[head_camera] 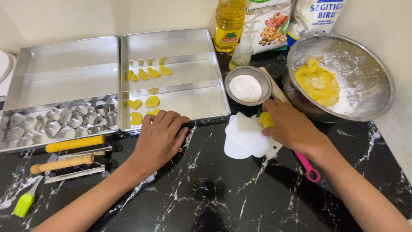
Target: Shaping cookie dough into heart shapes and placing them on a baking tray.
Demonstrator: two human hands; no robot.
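We see one small lump of yellow dough (pixel 265 119) pinched in the fingers of the right hand (pixel 292 126), which closes on it just above a white plastic scraper (pixel 246 136) lying flat on the black marble-patterned counter (pixel 223 193). The lump sits at the scraper's upper right edge, between the small round metal bowl of white flour (pixel 247 85) and the large steel mixing bowl (pixel 369 86), which holds one bigger mass of yellow dough (pixel 317 83) dusted with flour.

Our left hand (pixel 159 136) lies palm down with the fingers loosely spread, holding nothing, on the counter against the front edge of the right-hand square metal baking tray (pixel 171 45). In that tray we count seven or eight yellow cut dough shapes (pixel 148 74): four in a far row and three or four near the front edge, one partly hidden by the left hand. A second square metal tray (pixel 64 56) stands to its left, touching it, with a heap of small metal cookie cutters (pixel 60 122) along its front; these are too many and too jumbled to count.

Two wooden-handled metal tools (pixel 68 163) lie in front of that tray, with one green silicone brush (pixel 23 205) near them. One pink handle (pixel 307 165) shows under the right wrist. Behind stand one bottle of yellow oil (pixel 228 21), one small clear bottle (pixel 241 53) and two flour bags (pixel 296 17).
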